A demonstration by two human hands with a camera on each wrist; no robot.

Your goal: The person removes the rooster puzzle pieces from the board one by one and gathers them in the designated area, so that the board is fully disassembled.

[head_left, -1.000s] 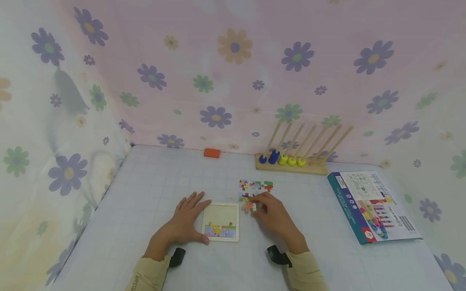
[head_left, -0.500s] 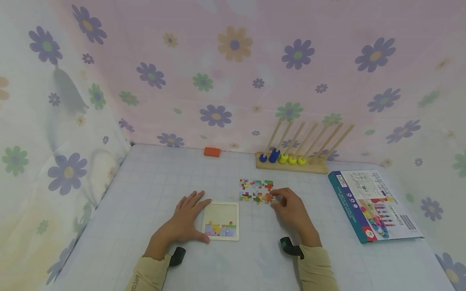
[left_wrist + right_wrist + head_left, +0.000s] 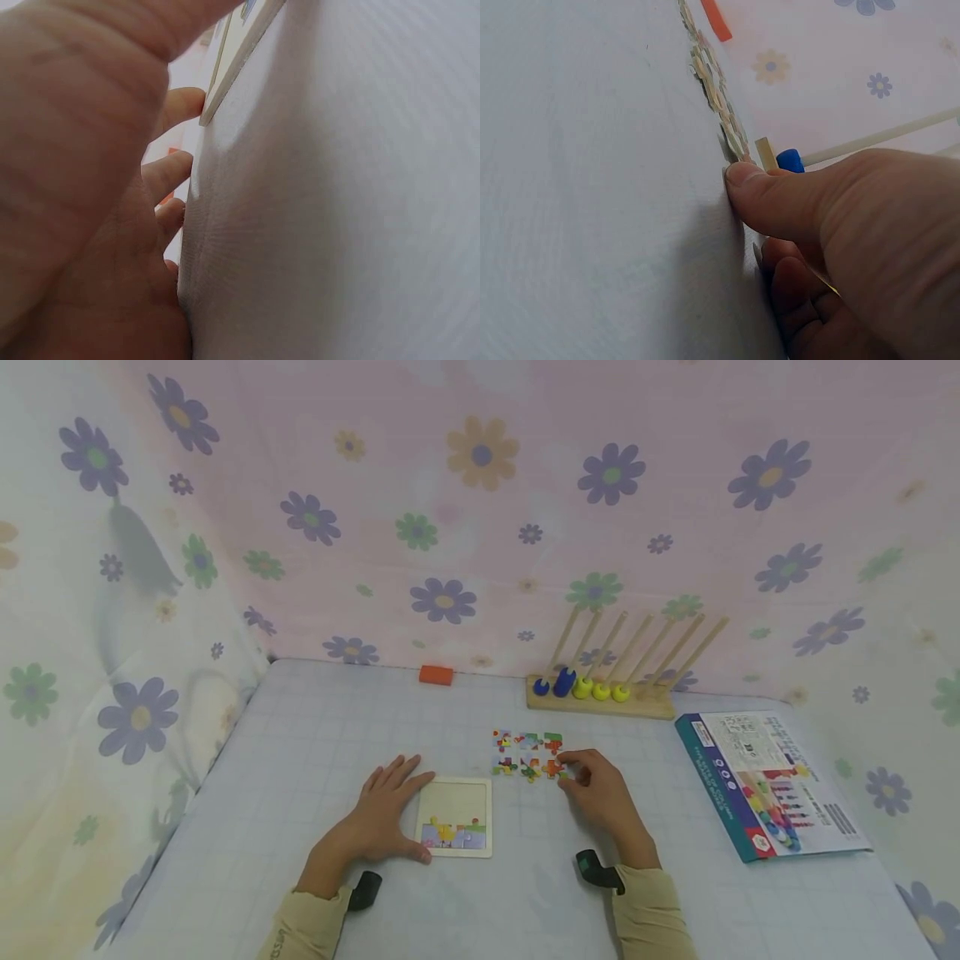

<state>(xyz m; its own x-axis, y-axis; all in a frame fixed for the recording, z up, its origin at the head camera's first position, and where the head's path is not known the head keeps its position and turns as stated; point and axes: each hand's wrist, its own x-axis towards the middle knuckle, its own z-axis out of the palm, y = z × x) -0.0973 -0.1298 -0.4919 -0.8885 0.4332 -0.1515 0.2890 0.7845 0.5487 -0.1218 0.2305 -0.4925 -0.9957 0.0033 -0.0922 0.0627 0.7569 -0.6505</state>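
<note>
A wooden puzzle tray (image 3: 452,793) lies mid-table, with a few joined puzzle pieces (image 3: 453,835) along its near side. My left hand (image 3: 382,818) rests spread at the tray's left edge, thumb at the near corner and index finger at the far one. To the right of the tray, several loose puzzle pieces (image 3: 528,741) lie in two rows. At the right end of the nearer row, my right hand (image 3: 603,789) pinches the edge of an orange puzzle piece (image 3: 552,768) between thumb and index finger. The right wrist view shows this row edge-on, fingertips at its end.
Behind the pieces stands a wooden peg base (image 3: 600,703) with upright rods and blue and yellow beads. A red-orange block (image 3: 436,675) lies at the back edge. On the right is a flat printed box (image 3: 772,785). A flowered cloth (image 3: 510,543) hangs behind the table.
My right hand has moved right with the orange piece, from beside the tray to the end of the nearer row. It has stayed there for the last half second. The left hand has not moved.
</note>
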